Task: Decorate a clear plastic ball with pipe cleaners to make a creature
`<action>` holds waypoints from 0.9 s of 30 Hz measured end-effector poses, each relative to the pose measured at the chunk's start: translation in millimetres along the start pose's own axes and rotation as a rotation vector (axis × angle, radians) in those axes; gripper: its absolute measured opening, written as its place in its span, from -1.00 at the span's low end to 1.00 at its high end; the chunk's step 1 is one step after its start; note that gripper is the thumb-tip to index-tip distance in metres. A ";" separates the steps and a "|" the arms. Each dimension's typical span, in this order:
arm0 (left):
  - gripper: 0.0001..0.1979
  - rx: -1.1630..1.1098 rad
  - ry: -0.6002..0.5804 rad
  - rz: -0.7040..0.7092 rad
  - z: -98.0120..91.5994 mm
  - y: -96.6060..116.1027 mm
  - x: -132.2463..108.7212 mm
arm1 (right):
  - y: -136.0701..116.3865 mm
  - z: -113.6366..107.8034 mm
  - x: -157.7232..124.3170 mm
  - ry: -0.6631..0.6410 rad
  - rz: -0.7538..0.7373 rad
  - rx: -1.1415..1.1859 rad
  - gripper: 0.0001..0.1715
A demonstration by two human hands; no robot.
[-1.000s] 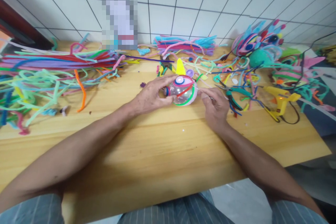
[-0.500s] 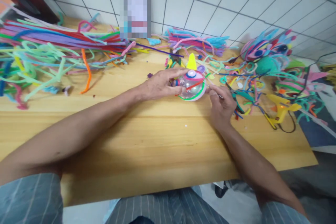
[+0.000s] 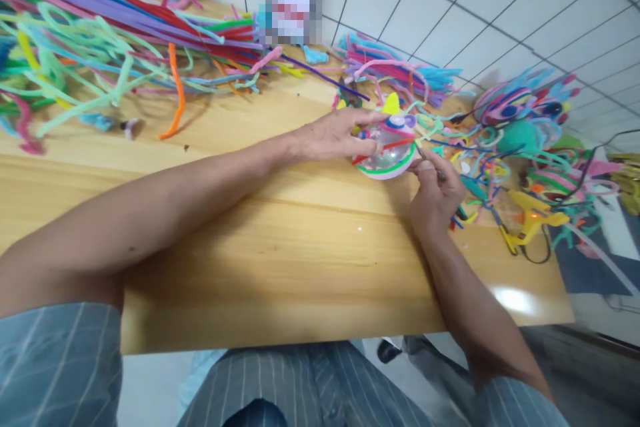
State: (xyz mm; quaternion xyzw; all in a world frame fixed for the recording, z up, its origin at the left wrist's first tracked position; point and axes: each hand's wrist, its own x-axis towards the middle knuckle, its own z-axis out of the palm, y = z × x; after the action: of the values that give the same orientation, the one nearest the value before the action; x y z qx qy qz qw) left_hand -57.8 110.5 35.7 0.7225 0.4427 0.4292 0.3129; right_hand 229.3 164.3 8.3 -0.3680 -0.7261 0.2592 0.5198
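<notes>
My left hand [image 3: 336,133] is closed round the left side of a clear plastic ball [image 3: 387,160], held over the wooden table. Green, white and red pipe cleaner strips run across the ball. On top sit a blue-and-white round eye [image 3: 397,121] and a yellow pointed piece [image 3: 391,105]. At the ball's right edge, my right hand [image 3: 436,190] pinches a thin metal tool [image 3: 421,153], its tip close to the green strip. Fingers hide most of the tool, so its exact kind is unclear.
Long pipe cleaners [image 3: 150,20] lie heaped at the back left, with another bundle [image 3: 395,70] behind the ball. Cut scraps and finished colourful figures [image 3: 515,103] crowd the right. A yellow glue gun [image 3: 533,217] with a cord rests near the table's right edge.
The view has turned, so most things appear shifted. The ball looks slightly tilted, its eye seen more from the side. Both hands keep their grips, and the right stays at the ball's right edge.
</notes>
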 end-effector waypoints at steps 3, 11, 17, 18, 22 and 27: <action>-0.24 -0.015 0.012 -0.008 -0.3 -3.7 2.9 | 3.0 0.0 0.1 -0.012 0.044 0.048 -0.58; -0.27 -0.043 0.021 -0.037 4.6 2.0 -4.0 | -2.9 2.4 -1.0 -0.007 0.017 0.092 -0.62; -0.27 0.019 0.024 -0.054 4.3 10.2 -10.8 | -9.0 0.9 -2.0 -0.027 0.002 0.059 -0.67; -0.28 0.017 0.018 -0.053 4.2 10.6 -11.2 | -9.6 0.5 -1.9 -0.039 0.000 0.049 -0.67; -0.33 0.000 0.021 -0.051 5.8 13.6 -13.8 | -11.3 0.8 -1.5 -0.048 -0.009 0.036 -0.70; -0.18 0.065 0.026 0.032 7.8 15.2 -16.9 | -11.4 1.4 -0.7 -0.042 -0.009 0.036 -0.70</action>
State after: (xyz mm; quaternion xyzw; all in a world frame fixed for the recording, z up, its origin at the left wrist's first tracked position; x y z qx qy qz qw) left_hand -49.1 88.3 39.2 0.7336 0.4489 0.4290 0.2762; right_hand 225.1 156.9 16.1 -0.3498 -0.7336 0.2777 0.5122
